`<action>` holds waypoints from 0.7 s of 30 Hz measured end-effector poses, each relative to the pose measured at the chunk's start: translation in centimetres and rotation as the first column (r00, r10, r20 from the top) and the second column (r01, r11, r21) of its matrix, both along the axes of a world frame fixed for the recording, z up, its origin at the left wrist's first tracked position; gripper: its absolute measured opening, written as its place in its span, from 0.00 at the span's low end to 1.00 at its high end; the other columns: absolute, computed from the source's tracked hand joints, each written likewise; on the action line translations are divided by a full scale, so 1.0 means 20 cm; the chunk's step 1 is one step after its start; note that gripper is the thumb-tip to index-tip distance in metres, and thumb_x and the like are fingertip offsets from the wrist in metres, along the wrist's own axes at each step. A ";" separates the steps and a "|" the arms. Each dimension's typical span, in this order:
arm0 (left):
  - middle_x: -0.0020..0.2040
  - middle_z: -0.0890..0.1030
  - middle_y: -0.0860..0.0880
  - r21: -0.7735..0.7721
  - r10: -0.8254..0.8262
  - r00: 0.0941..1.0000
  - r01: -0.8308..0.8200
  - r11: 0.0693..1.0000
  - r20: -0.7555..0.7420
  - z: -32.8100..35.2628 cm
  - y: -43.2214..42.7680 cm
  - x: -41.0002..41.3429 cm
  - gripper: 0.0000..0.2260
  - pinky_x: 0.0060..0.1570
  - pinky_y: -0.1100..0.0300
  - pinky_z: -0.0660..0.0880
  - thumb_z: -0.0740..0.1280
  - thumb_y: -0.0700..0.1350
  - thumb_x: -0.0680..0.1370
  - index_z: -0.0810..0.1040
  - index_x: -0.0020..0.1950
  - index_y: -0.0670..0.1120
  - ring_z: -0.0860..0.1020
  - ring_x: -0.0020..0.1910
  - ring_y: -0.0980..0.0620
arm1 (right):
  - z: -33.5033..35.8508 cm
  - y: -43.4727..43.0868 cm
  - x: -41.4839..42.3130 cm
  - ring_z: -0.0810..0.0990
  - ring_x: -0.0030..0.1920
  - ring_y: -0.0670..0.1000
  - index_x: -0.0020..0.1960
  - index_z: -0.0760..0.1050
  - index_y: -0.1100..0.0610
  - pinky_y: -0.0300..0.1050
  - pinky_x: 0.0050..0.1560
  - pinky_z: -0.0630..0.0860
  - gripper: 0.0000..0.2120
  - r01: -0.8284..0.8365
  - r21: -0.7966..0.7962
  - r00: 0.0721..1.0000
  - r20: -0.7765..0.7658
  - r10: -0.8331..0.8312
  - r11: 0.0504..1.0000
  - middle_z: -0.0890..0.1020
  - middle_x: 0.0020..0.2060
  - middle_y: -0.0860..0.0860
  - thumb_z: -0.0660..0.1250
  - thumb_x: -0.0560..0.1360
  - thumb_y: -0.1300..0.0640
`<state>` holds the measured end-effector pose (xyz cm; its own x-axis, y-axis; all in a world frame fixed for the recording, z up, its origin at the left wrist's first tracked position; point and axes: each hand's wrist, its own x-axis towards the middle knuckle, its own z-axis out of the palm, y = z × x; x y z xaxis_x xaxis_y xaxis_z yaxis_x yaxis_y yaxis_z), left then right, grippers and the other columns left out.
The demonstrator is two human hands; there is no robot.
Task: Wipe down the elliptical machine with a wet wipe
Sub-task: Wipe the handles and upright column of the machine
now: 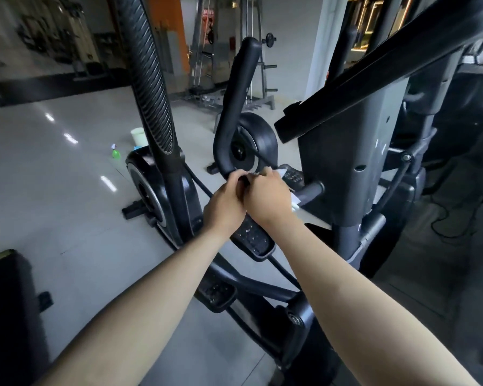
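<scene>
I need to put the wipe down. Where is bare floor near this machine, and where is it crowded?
Bare floor lies on the left, bordered by the flywheel housing, the dark bench and the green bottle. It is crowded where the left hand and right hand meet on the handlebar, above the pedals, beside the grey column.

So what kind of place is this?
Most likely a gym: an elliptical machine right in front, a cable weight station behind it, and a rack holding weight plates further back.
</scene>
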<state>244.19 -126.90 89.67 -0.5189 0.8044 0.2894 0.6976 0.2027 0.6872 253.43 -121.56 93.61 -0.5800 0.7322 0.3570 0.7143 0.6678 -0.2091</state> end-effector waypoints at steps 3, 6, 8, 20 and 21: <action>0.59 0.77 0.47 0.070 0.144 0.940 -0.129 0.989 -0.308 0.03 0.02 0.03 0.16 0.56 0.48 0.73 0.60 0.46 0.82 0.76 0.68 0.56 0.73 0.59 0.42 | -0.06 0.01 0.15 0.77 0.50 0.63 0.56 0.80 0.60 0.49 0.44 0.65 0.15 0.000 0.143 1.000 0.014 -0.002 0.990 0.78 0.49 0.59 0.60 0.75 0.57; 0.61 0.75 0.49 0.186 0.090 0.888 -0.005 0.983 -0.450 -0.01 0.07 0.10 0.11 0.63 0.52 0.69 0.63 0.45 0.80 0.82 0.60 0.50 0.69 0.61 0.46 | -0.18 0.06 0.34 0.78 0.37 0.62 0.49 0.83 0.59 0.48 0.36 0.69 0.12 0.091 0.220 0.992 -0.101 -0.070 0.971 0.78 0.37 0.57 0.71 0.66 0.67; 0.63 0.76 0.51 0.203 0.008 0.881 0.101 0.974 -0.473 -0.07 0.09 0.11 0.12 0.68 0.52 0.68 0.62 0.44 0.82 0.82 0.61 0.49 0.69 0.64 0.47 | -0.20 0.11 0.43 0.76 0.38 0.62 0.51 0.82 0.58 0.49 0.36 0.68 0.12 0.156 0.172 0.983 -0.123 -0.135 0.973 0.77 0.37 0.57 0.69 0.69 0.67; 0.62 0.79 0.54 0.091 -0.062 0.858 0.126 0.988 -0.511 0.00 0.13 0.19 0.15 0.73 0.55 0.58 0.59 0.43 0.81 0.81 0.63 0.50 0.71 0.65 0.49 | -0.17 0.08 0.39 0.73 0.51 0.58 0.61 0.78 0.57 0.46 0.35 0.63 0.14 -0.024 0.030 0.963 -0.269 0.031 0.999 0.73 0.45 0.52 0.56 0.83 0.56; 0.62 0.79 0.54 0.079 -0.106 0.857 0.168 0.983 -0.505 0.00 0.15 0.22 0.15 0.74 0.55 0.59 0.60 0.45 0.81 0.81 0.64 0.50 0.71 0.66 0.49 | -0.19 0.11 0.46 0.74 0.52 0.57 0.65 0.78 0.55 0.46 0.35 0.65 0.14 0.005 0.032 0.963 -0.269 0.004 0.999 0.74 0.47 0.53 0.59 0.83 0.57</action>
<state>248.64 -123.95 89.62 -0.1684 0.8009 0.5746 0.9668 0.0205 0.2548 262.60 -119.37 89.78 -0.4587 0.7180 0.5235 0.6350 0.6770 -0.3721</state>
